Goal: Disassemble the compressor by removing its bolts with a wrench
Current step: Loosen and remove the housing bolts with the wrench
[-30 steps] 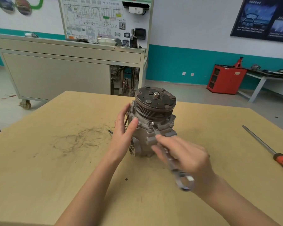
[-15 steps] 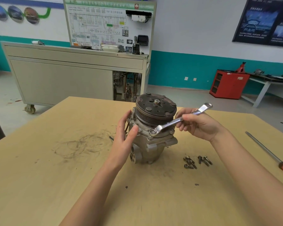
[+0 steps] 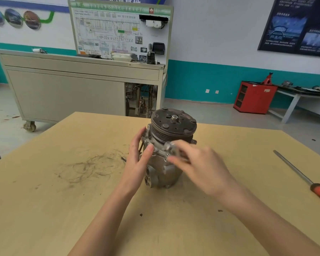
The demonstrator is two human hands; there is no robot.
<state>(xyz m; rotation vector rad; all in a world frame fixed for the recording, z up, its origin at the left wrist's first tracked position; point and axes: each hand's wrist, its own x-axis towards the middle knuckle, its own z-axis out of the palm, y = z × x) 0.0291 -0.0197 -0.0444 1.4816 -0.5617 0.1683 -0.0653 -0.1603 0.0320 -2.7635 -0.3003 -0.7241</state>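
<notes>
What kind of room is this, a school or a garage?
Probably a bit of both: a car-repair training workshop. A wheeled demonstration bench carries a big wiring-diagram board, a compressor stands on the wooden table, and a red cabinet sits by the far wall.

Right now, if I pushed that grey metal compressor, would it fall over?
It is probably heavy: the grey metal compressor looks like a solid casting. It might tip, since it stands on end with its dark pulley on top. The left hand braces it.
</notes>
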